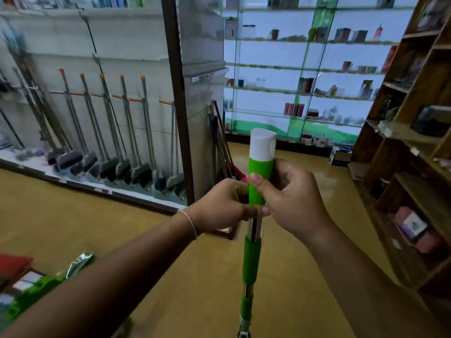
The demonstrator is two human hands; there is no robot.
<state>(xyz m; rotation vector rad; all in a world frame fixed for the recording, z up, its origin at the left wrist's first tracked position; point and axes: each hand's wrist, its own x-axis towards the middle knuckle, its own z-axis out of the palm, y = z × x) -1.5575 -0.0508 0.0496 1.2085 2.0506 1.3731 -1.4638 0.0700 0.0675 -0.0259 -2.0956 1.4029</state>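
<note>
Left hand, right hand gripping pole; tan floor, brooms.

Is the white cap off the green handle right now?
No, the white cap sits atop the green handle, above the left hand and right hand gripping it.

Dim, bluish indoor light; the brightest patch is the backlit glass shelves at one o'clock. The brooms at ten o'clock smear with motion blur, and straight lines bow near the edges.
</note>
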